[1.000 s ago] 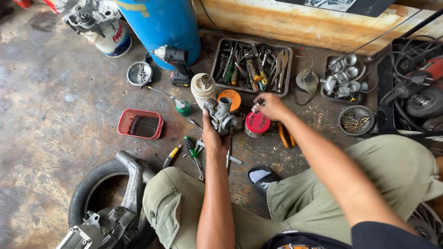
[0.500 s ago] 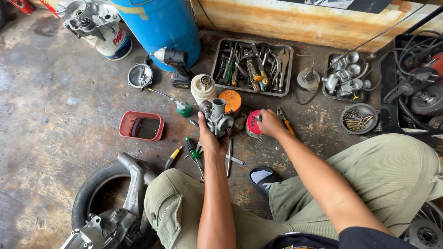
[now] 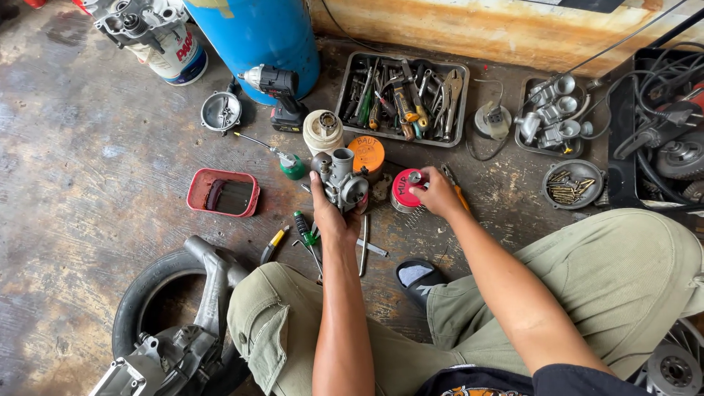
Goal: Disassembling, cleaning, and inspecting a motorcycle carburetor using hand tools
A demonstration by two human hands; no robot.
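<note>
My left hand (image 3: 328, 213) grips a grey metal carburettor (image 3: 342, 178) and holds it upright just above the floor. My right hand (image 3: 437, 193) reaches to a small round red tin (image 3: 402, 189) on the floor, its fingertips pinching a small metal part at the tin's top. An orange round lid (image 3: 367, 152) and a cream cylindrical part (image 3: 323, 129) stand just behind the carburettor. A thin spring lies on the floor below the red tin.
A tray of hand tools (image 3: 403, 97) lies ahead, a blue drum (image 3: 253, 33) and cordless drill (image 3: 277, 89) to its left. A red dish (image 3: 222, 193), screwdrivers (image 3: 305, 229), a tyre with swingarm (image 3: 183, 293), and trays of parts (image 3: 554, 117) surround my knees.
My right hand has moved from beside the carburettor over to the red tin and now pinches a small part there. My left hand keeps holding the carburettor.
</note>
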